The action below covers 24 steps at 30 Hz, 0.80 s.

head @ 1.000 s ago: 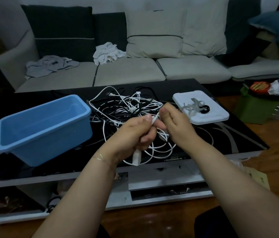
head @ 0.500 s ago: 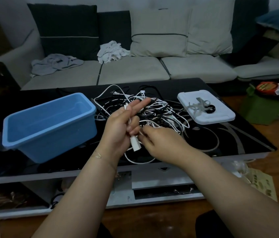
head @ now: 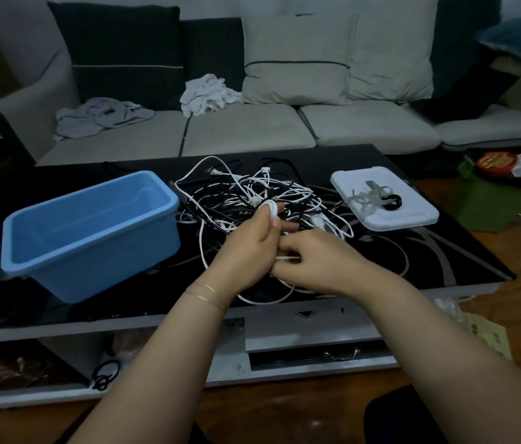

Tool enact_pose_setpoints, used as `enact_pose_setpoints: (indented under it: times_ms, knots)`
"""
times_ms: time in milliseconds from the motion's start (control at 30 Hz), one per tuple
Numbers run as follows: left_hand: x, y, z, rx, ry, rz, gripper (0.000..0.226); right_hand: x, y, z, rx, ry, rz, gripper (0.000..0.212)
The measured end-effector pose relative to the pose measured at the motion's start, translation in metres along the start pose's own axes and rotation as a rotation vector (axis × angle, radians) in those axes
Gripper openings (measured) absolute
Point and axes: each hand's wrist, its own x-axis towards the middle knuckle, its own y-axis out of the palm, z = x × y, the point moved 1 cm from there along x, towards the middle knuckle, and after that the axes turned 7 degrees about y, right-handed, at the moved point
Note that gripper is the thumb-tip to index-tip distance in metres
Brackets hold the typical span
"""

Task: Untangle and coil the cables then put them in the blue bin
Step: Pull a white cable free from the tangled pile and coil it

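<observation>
A tangle of white and black cables [head: 246,193] lies in the middle of the black glass table [head: 445,251]. My left hand [head: 246,251] stands upright in front of the pile, with loops of a white cable [head: 272,214] wound round its fingers. My right hand [head: 313,257] presses against it from the right and pinches a strand of the same white cable. More of that cable trails in a loop below both hands. The blue bin [head: 89,232] stands empty to the left of the pile, tilted toward me.
A white lid [head: 384,203] with pale ties and a black ring on it lies at the right of the table. A sofa [head: 252,129] with cushions and crumpled cloths runs behind. A green box [head: 483,200] sits on the floor at right.
Both hands have shifted a little forward toward the pile. The white plug that hung below my left hand is out of sight, and the cable now loops over my left fingertips.
</observation>
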Motion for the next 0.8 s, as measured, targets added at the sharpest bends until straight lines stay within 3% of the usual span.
enact_pose_setpoints:
  times_ms: [133,200,300,367,433,533,633,733,800]
  knots:
    - [-0.002,-0.003,-0.005,0.254,-0.026,0.151,0.049,-0.001,-0.013,-0.014,0.091,0.007,-0.048,0.033]
    - [-0.003,-0.006,-0.005,0.186,-0.047,0.253,0.060,0.000,-0.021,-0.023,0.005,-0.049,-0.176,0.044]
    - [-0.004,-0.010,-0.005,-0.078,-0.113,0.299,0.054,0.001,-0.035,-0.038,0.226,0.016,-0.297,0.057]
    - [-0.006,-0.009,-0.004,-0.268,-0.125,0.291,0.048,0.006,-0.039,-0.050,0.447,0.080,-0.375,0.049]
    - [-0.007,-0.007,-0.006,-0.481,-0.123,0.261,0.044,0.011,-0.037,-0.056,0.511,0.124,-0.439,0.040]
    - [-0.006,-0.004,-0.008,-0.711,-0.110,0.231,0.038,0.017,-0.027,-0.051,0.726,0.178,-0.418,0.036]
    - [-0.006,-0.004,-0.010,-0.968,-0.080,0.234,0.040,0.020,-0.017,-0.046,0.991,0.165,-0.295,0.030]
    - [-0.004,-0.009,-0.009,-1.277,-0.101,0.179,0.043,0.021,-0.008,-0.047,0.885,0.091,-0.172,0.019]
    - [-0.003,-0.015,-0.008,-1.469,-0.131,0.135,0.043,0.021,-0.003,-0.046,0.626,0.047,-0.173,0.019]
